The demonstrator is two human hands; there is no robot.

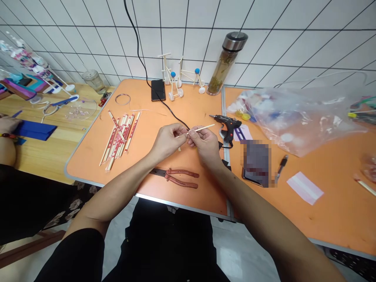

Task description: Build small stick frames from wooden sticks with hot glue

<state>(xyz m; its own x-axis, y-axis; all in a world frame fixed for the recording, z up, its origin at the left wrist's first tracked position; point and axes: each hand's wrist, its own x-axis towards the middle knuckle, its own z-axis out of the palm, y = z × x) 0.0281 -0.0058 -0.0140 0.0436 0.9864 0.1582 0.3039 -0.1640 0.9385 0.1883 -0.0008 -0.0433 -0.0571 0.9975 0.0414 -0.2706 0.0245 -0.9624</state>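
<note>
My left hand (pixel 169 140) and right hand (pixel 205 144) meet in front of me, and each has its grip closed, thumb against fingers, on a thin wooden stick (pixel 206 127). I hold it above the orange desk (pixel 188 199), slanting so that its bare end pokes out past my right fingers, up and to the right. Just below my fingers shows a short pale piece (pixel 179 149); I can't tell whether it lies on the desk.

Nearer my body lie pliers (pixel 168 174) with red-brown handles, their nose running in beside my left forearm. To my left is a loose pile of sticks in red-printed wrappers (pixel 120 137), one lying aslant across the others. Right of my right hand rests a black glue gun (pixel 227 126), nozzle toward the left, and beyond it a dark device (pixel 255 160), mostly blurred out, a pen (pixel 282 166) and a pale paper slip (pixel 305 188).

Toward the tiled wall, a black cable (pixel 139 51) crosses a phone (pixel 158 94). Near that stand small stick models (pixel 176 84) with blue balls and white discs, then a tilted-looking glass bottle (pixel 223 70), then a bulging clear plastic bag (pixel 293 125). Far left, another person's hand (pixel 8 123) touches a blue sheet (pixel 38 130).
</note>
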